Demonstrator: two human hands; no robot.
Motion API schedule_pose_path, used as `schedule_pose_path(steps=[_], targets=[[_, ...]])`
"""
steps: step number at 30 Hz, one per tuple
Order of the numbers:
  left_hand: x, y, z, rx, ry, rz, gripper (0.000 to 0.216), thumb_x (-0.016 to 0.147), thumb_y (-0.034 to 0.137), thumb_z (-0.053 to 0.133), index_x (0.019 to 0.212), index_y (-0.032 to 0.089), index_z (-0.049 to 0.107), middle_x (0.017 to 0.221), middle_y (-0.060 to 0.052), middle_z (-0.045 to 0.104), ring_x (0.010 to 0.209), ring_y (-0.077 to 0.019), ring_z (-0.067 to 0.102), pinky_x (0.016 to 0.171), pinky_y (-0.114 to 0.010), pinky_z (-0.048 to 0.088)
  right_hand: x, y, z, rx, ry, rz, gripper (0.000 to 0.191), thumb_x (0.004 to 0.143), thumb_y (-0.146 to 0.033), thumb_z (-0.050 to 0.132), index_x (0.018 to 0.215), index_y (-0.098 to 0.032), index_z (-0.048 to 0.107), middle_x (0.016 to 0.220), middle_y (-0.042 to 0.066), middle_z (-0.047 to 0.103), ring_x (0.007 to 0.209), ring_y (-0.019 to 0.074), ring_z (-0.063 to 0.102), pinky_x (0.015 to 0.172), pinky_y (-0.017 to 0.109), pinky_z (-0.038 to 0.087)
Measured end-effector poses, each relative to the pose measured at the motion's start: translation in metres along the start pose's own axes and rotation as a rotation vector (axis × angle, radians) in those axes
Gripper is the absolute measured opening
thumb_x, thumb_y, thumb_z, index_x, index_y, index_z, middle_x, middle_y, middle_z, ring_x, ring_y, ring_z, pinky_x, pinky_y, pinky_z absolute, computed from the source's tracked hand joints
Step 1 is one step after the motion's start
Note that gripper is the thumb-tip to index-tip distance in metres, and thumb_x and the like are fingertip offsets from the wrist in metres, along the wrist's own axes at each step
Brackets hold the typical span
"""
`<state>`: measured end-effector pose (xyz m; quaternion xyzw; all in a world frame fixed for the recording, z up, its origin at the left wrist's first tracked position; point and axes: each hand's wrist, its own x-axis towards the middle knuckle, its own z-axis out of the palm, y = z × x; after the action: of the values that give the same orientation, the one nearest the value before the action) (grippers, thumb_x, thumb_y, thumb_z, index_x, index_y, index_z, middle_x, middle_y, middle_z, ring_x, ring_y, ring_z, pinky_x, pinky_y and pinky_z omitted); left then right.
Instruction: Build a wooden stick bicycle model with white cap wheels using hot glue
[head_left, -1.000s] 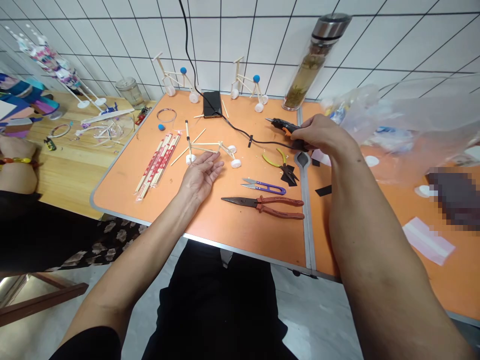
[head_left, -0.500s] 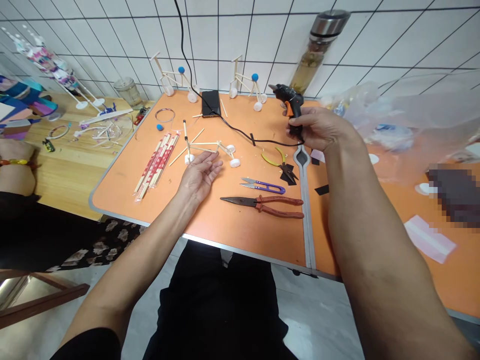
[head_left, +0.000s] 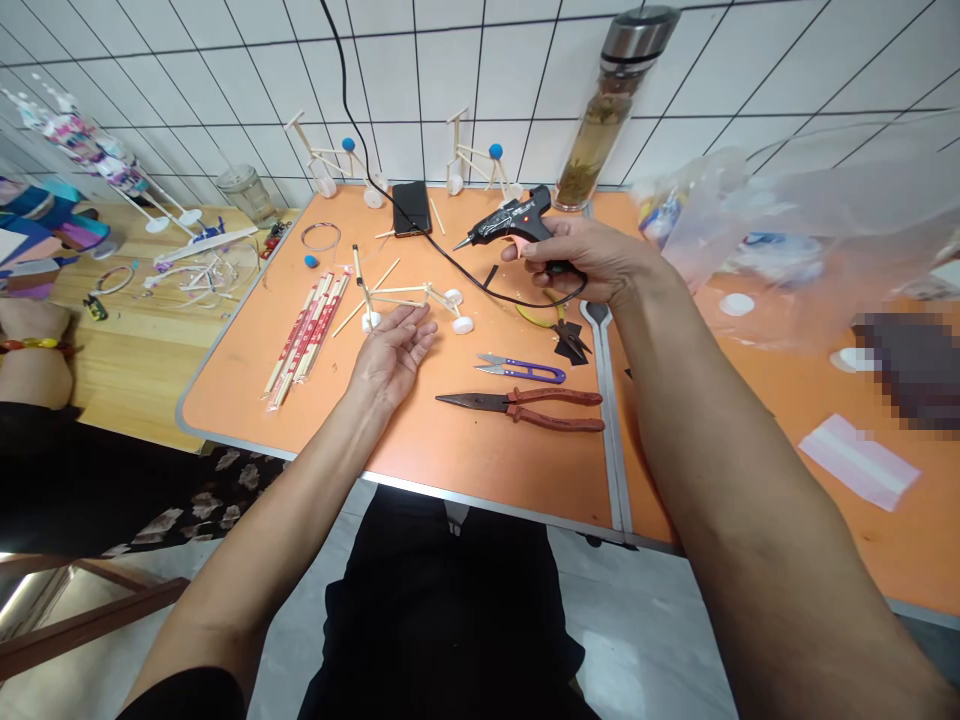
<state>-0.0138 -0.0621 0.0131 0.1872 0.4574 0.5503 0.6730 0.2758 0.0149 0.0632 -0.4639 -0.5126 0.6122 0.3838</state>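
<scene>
My left hand (head_left: 394,350) is turned palm up at the near side of a small tricycle model (head_left: 401,292) made of wooden sticks with white round wheels. Its upper fingers close at the model's low frame; the others curl loosely, and the exact contact is partly hidden. My right hand (head_left: 581,255) grips a black hot glue gun (head_left: 521,215) above the table, nozzle pointing left. A small light glows on the gun, and its black cord (head_left: 465,262) crosses the table. A loose blue ball (head_left: 311,261) lies left of the model.
Long-nose pliers (head_left: 517,405), purple thread snips (head_left: 521,370) and yellow-handled pliers (head_left: 562,330) lie nearby. Wrapped chopsticks (head_left: 307,335) are at left. Two models with blue balls, a phone (head_left: 411,208) and a tea bottle (head_left: 604,135) stand behind. Another person's arm (head_left: 34,350) is far left.
The glue gun in my right hand has moved left and down, and its nozzle has swung from upward to leftward. My left hand stays beside the model. The view has shifted slightly.
</scene>
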Motion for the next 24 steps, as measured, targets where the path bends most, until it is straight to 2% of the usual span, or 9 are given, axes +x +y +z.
schedule_pose_path(steps=[2, 4, 6, 9, 13, 18, 24], targets=[[0.0, 0.0, 0.0, 0.002, 0.002, 0.001, 0.045, 0.102, -0.005, 0.057, 0.137, 0.014, 0.077, 0.146, -0.013, 0.084, 0.083, -0.0084, 0.081, 0.085, -0.018, 0.068, -0.001, -0.001, 0.002, -0.007, -0.009, -0.012, 0.04, 0.079, -0.025, 0.108, 0.099, -0.023, 0.073, 0.09, 0.003, 0.074, 0.063, 0.0091, 0.051, 0.038, 0.018, 0.033], [-0.001, 0.0, 0.0, 0.003, 0.003, 0.002, 0.046, 0.101, -0.005, 0.058, 0.139, 0.014, 0.077, 0.144, -0.013, 0.084, 0.083, -0.0086, 0.081, 0.085, -0.018, 0.068, 0.001, 0.001, 0.004, 0.002, 0.002, -0.053, 0.038, 0.084, -0.036, 0.107, 0.1, -0.024, 0.074, 0.1, 0.004, 0.08, 0.064, 0.0087, 0.051, 0.038, 0.018, 0.031], [-0.001, 0.0, 0.001, 0.002, -0.001, 0.003, 0.045, 0.101, -0.005, 0.058, 0.137, 0.013, 0.077, 0.145, -0.013, 0.084, 0.083, -0.0087, 0.081, 0.084, -0.018, 0.068, 0.002, 0.004, 0.005, 0.006, 0.007, -0.096, 0.039, 0.087, -0.045, 0.105, 0.1, -0.024, 0.075, 0.108, 0.005, 0.082, 0.065, 0.0086, 0.05, 0.036, 0.019, 0.026], [-0.002, 0.0, 0.001, -0.001, -0.006, 0.006, 0.04, 0.101, -0.005, 0.057, 0.132, 0.012, 0.077, 0.144, -0.014, 0.084, 0.082, -0.0084, 0.081, 0.081, -0.018, 0.067, 0.003, 0.007, 0.008, -0.023, -0.02, -0.14, 0.044, 0.086, -0.055, 0.104, 0.1, -0.025, 0.075, 0.109, 0.006, 0.083, 0.064, 0.0098, 0.051, 0.036, 0.024, 0.015], [-0.002, 0.0, 0.0, -0.005, -0.01, 0.004, 0.039, 0.1, -0.005, 0.058, 0.13, 0.013, 0.076, 0.142, -0.013, 0.084, 0.08, -0.0085, 0.081, 0.079, -0.018, 0.068, 0.0, 0.006, 0.015, -0.086, -0.069, -0.198, 0.048, 0.082, -0.058, 0.105, 0.099, -0.024, 0.076, 0.102, 0.007, 0.082, 0.064, 0.0111, 0.053, 0.039, 0.028, 0.015], [-0.003, 0.0, 0.001, -0.008, -0.007, 0.0, 0.04, 0.1, -0.004, 0.059, 0.132, 0.014, 0.075, 0.143, -0.013, 0.084, 0.08, -0.008, 0.081, 0.08, -0.018, 0.069, -0.002, 0.004, 0.022, -0.139, -0.098, -0.191, 0.046, 0.081, -0.055, 0.105, 0.096, -0.022, 0.075, 0.095, 0.007, 0.079, 0.063, 0.0112, 0.052, 0.042, 0.029, 0.016], [-0.002, 0.0, 0.0, -0.01, 0.0, -0.01, 0.048, 0.1, -0.004, 0.061, 0.141, 0.017, 0.075, 0.145, -0.012, 0.084, 0.082, -0.0081, 0.083, 0.091, -0.02, 0.07, -0.002, 0.004, 0.025, -0.153, -0.099, -0.202, 0.042, 0.083, -0.052, 0.102, 0.092, -0.022, 0.074, 0.094, 0.007, 0.078, 0.063, 0.0113, 0.051, 0.044, 0.028, 0.021]])
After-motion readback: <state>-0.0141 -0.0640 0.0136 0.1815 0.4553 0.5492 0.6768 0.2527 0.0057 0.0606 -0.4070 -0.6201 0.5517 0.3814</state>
